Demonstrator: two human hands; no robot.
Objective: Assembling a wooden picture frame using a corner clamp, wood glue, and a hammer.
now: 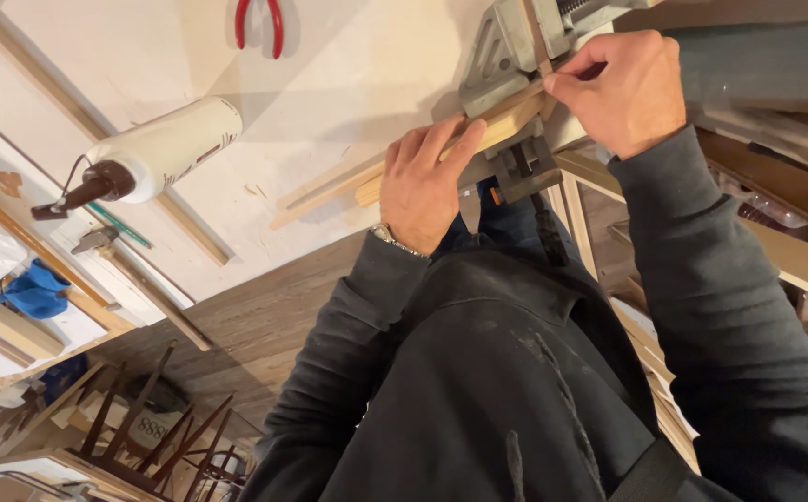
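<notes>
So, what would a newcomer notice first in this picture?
First, the two hands at the top: the left hand presses on a pale wooden strip, and the right hand pinches it at the grey metal corner clamp. Next, the white glue bottle lying on the workbench at the left, and red-handled pliers near the top edge.
</notes>
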